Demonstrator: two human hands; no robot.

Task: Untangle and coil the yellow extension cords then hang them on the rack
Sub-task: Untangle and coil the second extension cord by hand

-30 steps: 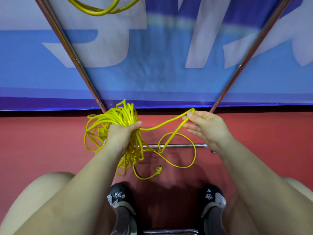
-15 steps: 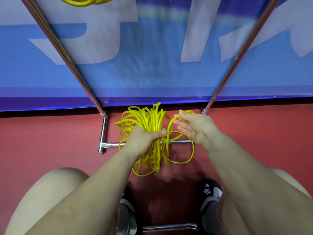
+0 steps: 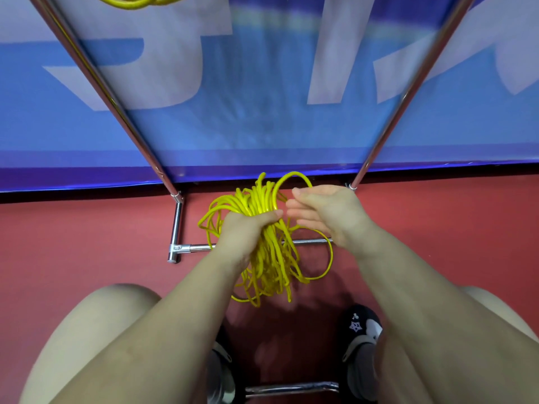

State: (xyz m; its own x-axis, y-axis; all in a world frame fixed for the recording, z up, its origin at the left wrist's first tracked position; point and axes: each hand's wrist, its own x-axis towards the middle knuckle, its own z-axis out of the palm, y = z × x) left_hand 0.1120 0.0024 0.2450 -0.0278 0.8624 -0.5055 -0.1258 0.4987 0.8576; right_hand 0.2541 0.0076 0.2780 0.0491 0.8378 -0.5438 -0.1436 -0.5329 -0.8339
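Note:
My left hand (image 3: 245, 228) grips a thick bundle of yellow extension cord loops (image 3: 269, 258) around its middle, held above the red floor. Loops stick out above the fist and hang below it. My right hand (image 3: 323, 214) is right beside the bundle, fingers fairly straight, with one loose yellow loop (image 3: 328, 258) arcing over its fingertips and down under the wrist. Whether it pinches that loop is hidden. Another yellow cord (image 3: 137, 1) hangs at the top edge, up on the chrome rack (image 3: 96, 80).
The rack's two slanted chrome poles frame the hands, with its low base bars (image 3: 176, 225) on the red floor just behind the bundle. A blue and white banner (image 3: 262, 97) stands behind. My knees and black shoes (image 3: 363, 330) are below, with another chrome bar (image 3: 291, 387).
My right hand brought the loose stretch of cord in from the right to the bundle, adding a loop. The trailing cord and plug no longer lie spread on the floor.

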